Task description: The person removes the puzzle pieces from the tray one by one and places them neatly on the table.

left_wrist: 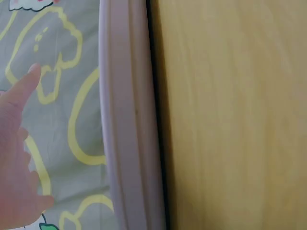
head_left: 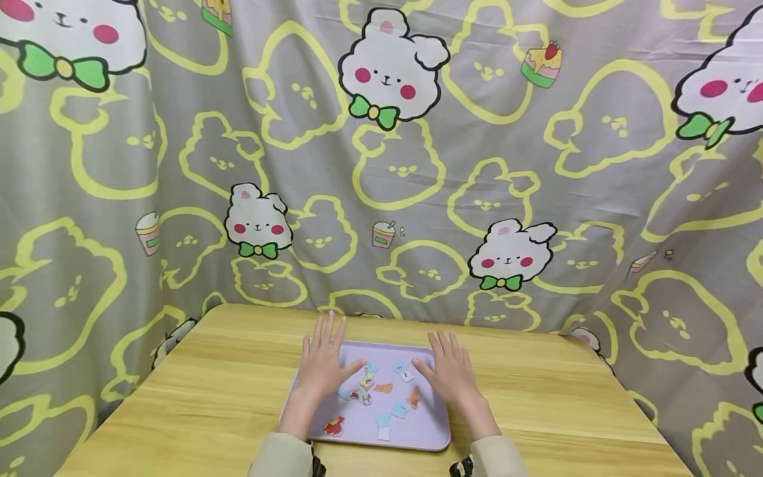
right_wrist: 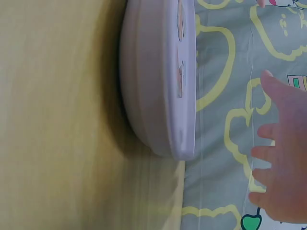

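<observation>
A lilac tray (head_left: pixel 417 430) lies on the table with several small flat cut-out pieces spread over it. Over the tray's left side my left hand (head_left: pixel 322 368) is held with fingers straight and thumb pointing inward. Opposite it, my right hand (head_left: pixel 453 374) is spread over the right edge, thumb also inward. Neither hand holds anything. Among the pieces are a red one (head_left: pixel 334 426) at the near left, an orange one (head_left: pixel 383 388) in the middle and a blue-and-white one (head_left: pixel 383 425) near the front. In the right wrist view, the tray wall (right_wrist: pixel 148 81) stands beside the fingers.
The wooden table (head_left: pixel 554 397) extends on both sides of the tray. A grey curtain (head_left: pixel 411 278) with yellow outlines and white cartoon animals hangs behind it and at both sides. Dark wrist straps (head_left: pixel 461 468) show at the sleeve cuffs.
</observation>
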Demonstrator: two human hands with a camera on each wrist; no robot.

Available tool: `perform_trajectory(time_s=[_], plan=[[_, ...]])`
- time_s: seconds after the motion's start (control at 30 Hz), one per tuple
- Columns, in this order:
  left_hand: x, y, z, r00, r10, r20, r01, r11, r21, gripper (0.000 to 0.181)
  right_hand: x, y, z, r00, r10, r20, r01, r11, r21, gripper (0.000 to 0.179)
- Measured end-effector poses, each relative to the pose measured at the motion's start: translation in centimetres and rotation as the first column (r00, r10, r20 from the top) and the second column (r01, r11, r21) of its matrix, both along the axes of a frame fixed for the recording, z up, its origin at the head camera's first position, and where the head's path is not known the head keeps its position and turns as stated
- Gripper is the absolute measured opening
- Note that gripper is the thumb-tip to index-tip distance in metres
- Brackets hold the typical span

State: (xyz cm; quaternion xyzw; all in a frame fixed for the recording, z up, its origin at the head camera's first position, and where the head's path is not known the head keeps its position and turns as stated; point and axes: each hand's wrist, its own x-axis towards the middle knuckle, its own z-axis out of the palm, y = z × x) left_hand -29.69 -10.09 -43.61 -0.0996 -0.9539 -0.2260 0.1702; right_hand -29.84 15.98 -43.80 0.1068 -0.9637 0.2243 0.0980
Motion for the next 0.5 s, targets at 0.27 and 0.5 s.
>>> perform_trajectory(time_s=[0.27, 0.5], plan=[[-0.1, -1.5, 0.1, 0.999, -0.040, -0.024, 0.043, 0.990, 0.134, 0.104, -0.5, -0.6, -0.5, 0.995, 0.099, -0.002, -0.099, 0.987, -0.127, 0.072], [-0.1, -3.0, -0.2, 0.997, -0.064, -0.032, 0.069, 0.978, 0.199, 0.100, -1.1, -0.8, -1.3, 0.983, 0.177, 0.043, -0.163, 0.962, -0.221, 0.070]])
